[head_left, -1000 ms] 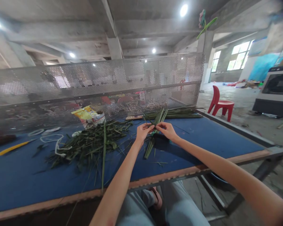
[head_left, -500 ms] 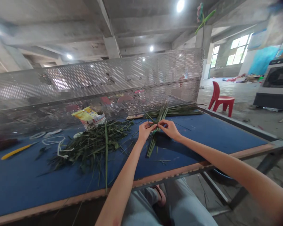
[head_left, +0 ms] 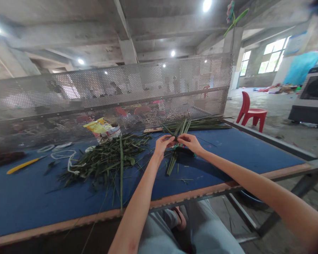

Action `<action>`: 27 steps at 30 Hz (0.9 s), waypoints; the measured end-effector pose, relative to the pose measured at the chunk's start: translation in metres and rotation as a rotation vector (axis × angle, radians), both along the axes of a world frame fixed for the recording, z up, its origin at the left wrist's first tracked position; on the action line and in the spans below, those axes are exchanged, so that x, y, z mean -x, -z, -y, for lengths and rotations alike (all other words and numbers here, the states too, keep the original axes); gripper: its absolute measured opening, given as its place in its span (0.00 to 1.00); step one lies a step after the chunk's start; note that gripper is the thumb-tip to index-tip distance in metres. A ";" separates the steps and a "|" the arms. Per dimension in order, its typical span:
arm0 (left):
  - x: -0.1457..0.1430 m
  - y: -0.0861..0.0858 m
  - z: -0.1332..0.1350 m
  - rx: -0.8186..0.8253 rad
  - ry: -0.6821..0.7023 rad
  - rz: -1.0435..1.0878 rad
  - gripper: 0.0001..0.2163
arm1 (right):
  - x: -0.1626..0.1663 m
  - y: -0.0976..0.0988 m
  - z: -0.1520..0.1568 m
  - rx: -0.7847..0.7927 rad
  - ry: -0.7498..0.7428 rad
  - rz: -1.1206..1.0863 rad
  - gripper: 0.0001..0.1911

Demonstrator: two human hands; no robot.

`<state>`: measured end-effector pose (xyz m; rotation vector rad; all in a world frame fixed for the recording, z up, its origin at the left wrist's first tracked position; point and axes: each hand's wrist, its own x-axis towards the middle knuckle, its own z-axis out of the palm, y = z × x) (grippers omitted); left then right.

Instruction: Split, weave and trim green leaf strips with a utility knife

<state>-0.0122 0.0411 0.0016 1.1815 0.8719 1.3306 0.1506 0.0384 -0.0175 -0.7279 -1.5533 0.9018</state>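
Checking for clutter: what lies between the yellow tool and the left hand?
From the yellow tool to the left hand, the head view shows a leaf scrap, white cord, a heap of green strips and one long strip over it.

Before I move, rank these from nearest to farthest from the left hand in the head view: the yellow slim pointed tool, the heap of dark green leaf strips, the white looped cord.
From the left hand:
1. Heap of dark green leaf strips: just left of the hand.
2. White looped cord: at the heap's left edge.
3. Yellow slim pointed tool: farther left.
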 end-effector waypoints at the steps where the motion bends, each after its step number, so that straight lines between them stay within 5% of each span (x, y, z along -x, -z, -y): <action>1: 0.000 -0.001 0.000 0.004 0.008 -0.005 0.18 | 0.000 0.000 0.000 0.007 -0.009 -0.004 0.14; 13: -0.008 0.004 0.000 -0.123 -0.026 -0.069 0.16 | 0.000 0.006 -0.002 0.053 0.058 -0.006 0.17; 20: -0.008 0.000 0.004 -0.225 -0.079 -0.152 0.13 | -0.001 -0.008 0.014 -0.227 0.223 0.177 0.16; 27: -0.009 0.000 0.006 -0.374 -0.037 -0.297 0.10 | 0.000 -0.008 0.009 -0.183 0.268 0.081 0.16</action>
